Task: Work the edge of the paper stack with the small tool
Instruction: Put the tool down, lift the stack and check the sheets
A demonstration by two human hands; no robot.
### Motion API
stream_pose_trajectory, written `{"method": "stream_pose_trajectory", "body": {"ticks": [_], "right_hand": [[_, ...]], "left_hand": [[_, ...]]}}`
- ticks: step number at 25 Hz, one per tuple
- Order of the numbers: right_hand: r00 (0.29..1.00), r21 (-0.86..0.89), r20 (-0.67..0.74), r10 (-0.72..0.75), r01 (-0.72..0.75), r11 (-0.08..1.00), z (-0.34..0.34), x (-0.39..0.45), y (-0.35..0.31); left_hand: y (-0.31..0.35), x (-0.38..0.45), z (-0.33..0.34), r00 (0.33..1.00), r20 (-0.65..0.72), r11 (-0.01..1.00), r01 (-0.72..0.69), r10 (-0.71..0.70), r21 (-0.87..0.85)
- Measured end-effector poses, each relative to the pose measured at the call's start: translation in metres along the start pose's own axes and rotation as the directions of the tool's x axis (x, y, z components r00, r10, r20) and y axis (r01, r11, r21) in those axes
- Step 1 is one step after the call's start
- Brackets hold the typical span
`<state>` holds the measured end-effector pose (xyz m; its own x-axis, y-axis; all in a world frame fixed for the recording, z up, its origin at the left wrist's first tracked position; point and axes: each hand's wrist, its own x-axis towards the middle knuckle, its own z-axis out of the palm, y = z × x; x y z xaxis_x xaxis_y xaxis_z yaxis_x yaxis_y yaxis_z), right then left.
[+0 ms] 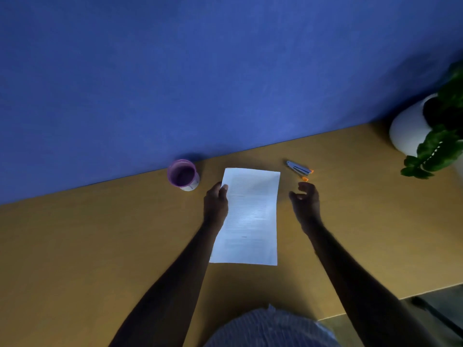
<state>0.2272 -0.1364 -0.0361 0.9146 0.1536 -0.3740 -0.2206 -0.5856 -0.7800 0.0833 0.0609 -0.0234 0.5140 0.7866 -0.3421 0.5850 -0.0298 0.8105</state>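
Observation:
A white paper stack (250, 216) with printed lines lies lengthwise on the wooden desk (100, 246). My left hand (216, 204) grips its upper left edge, thumb on top of the sheet. A small silver stapler (299, 169) with orange ends lies to the right of the stack's far corner, near the wall. My right hand (305, 200) hovers just below the stapler with its fingers curled apart, holding nothing and not touching the tool.
A purple cup (184, 174) stands left of the paper against the blue wall (200, 71). A white pot with a green plant (426, 131) sits at the far right. The desk's right edge drops off near my right forearm.

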Motion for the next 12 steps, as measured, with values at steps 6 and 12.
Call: {"method": "stream_pose_trajectory", "body": {"ticks": [6,12], "right_hand": [[0.996,-0.156,-0.085,-0.014,0.001,0.988,-0.008,0.059,0.006],[0.998,-0.305,-0.051,-0.04,0.023,0.952,-0.003,0.083,0.012]], "left_hand": [[-0.018,0.022,0.014,0.996,0.032,0.995,0.076,-0.078,0.064],[-0.027,0.026,0.018,0.988,0.067,0.99,0.137,-0.139,0.028]]}}
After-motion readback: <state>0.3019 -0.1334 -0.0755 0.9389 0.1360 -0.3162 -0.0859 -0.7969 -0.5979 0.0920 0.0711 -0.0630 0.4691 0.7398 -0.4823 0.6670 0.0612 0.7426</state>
